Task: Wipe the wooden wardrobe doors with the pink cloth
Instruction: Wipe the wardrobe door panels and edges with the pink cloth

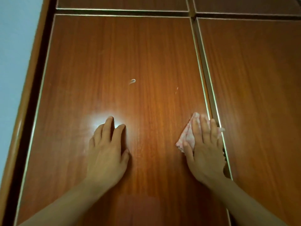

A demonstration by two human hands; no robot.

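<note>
A reddish-brown wooden wardrobe door (114,62) fills the view, framed by thin metal trim. My right hand (206,149) lies flat with straight fingers on the pink cloth (187,136), pressing it against the door's right edge. The cloth shows pink and white under and beside the fingers. My left hand (107,149) rests flat on the same door, fingers straight, beside a bright light glare. Two small white marks (132,81) sit on the wood above the hands.
A second wooden door (254,79) stands to the right, parted from the first by a metal-trimmed gap (207,75). Upper door panels (122,3) run along the top. The wardrobe's side frame (24,95) and a pale wall (14,46) are at the left.
</note>
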